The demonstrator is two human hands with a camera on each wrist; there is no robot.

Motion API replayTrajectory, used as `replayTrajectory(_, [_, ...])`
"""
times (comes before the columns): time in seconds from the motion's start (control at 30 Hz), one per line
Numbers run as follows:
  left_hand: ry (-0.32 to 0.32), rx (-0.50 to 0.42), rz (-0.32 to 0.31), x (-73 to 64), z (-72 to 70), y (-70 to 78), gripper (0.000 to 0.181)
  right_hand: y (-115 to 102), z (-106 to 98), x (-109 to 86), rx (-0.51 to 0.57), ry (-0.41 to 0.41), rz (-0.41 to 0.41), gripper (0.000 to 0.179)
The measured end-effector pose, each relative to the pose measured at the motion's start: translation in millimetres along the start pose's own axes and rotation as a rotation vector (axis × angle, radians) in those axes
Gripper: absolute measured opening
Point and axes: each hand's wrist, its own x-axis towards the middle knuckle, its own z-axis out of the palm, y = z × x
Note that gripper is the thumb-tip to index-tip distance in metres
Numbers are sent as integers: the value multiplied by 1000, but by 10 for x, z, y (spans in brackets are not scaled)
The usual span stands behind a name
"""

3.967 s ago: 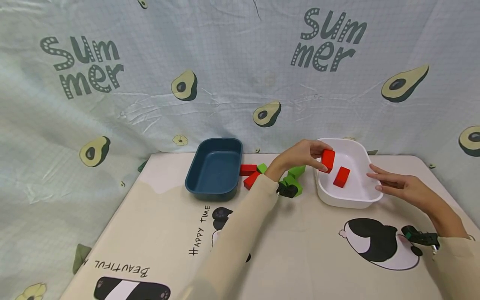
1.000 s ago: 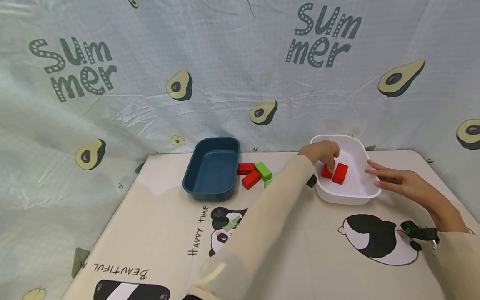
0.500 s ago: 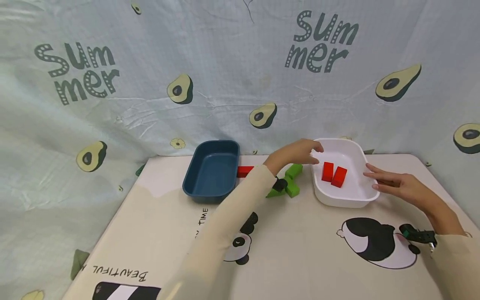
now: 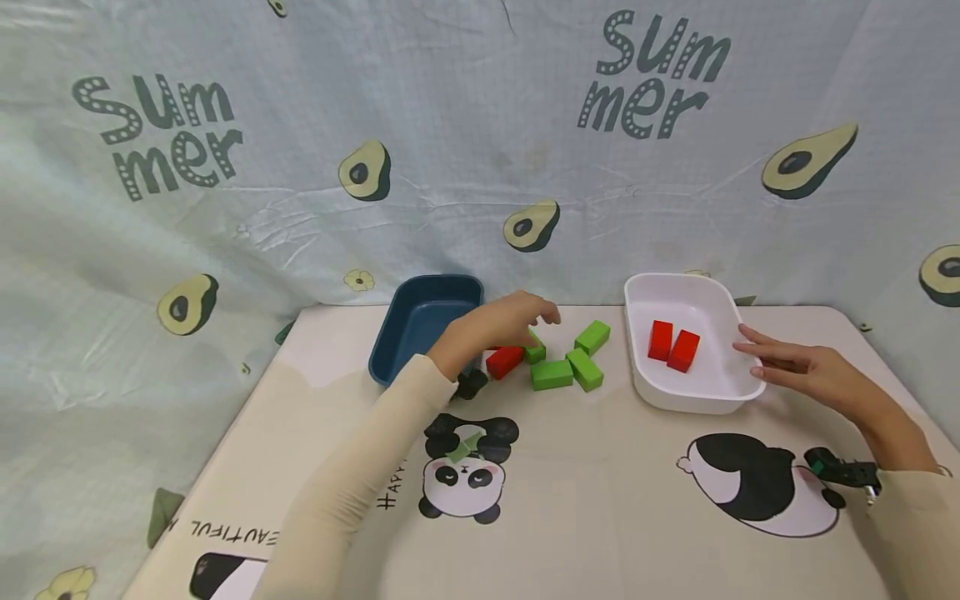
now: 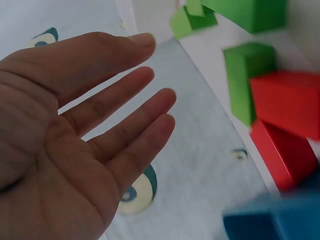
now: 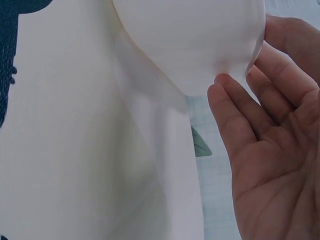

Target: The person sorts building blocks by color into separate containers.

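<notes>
Thumb and fingers parted and empty, the left hand [image 4: 502, 323] hangs near a red rectangular block [image 4: 505, 362] on the pale worktop [image 4: 615, 500], which lies just on its near side, long axis slanting rightward and away; the right hand [image 4: 810, 371], fingers extended against a white plastic box [image 4: 690, 404], is farther.

White tray [image 4: 686, 402] smooth plastic; backdrop [image 4: 450, 92] matt cloth.

The previously held red block [image 4: 660, 341] has been laid beside another red block [image 4: 683, 351] in the white box [image 4: 693, 404]; the left hand [image 4: 497, 323] has been moved back to the loose blocks [image 4: 552, 375].
</notes>
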Motion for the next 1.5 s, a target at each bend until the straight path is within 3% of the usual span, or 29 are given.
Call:
replayTrajectory(0.2, [-79, 49, -105, -107, -27, -144, 49, 10, -27, -20, -15, -7, 17, 51])
replayTrajectory(0.47, [-164, 96, -221, 22, -42, -304, 60, -9, -8, -10, 0, -10, 5, 51])
replayTrajectory(0.67, [-201, 80, -298, 59, -24, -370, 59, -31, 13, -5, -2, 4, -15, 49])
replayTrajectory(1.0, [-255, 99, -249, -17, 53, -297, 44, -14, 10, -9, 11, 0, 1, 49])
replayTrajectory(1.3, [-333, 67, -171, -113, 203, -160, 62, -14, 14, 18, 24, -23, 26, 51])
replayTrajectory(1.5, [-315, 92, -117, -98, 326, -128, 63, -6, 17, 26, 23, -20, 28, 51])
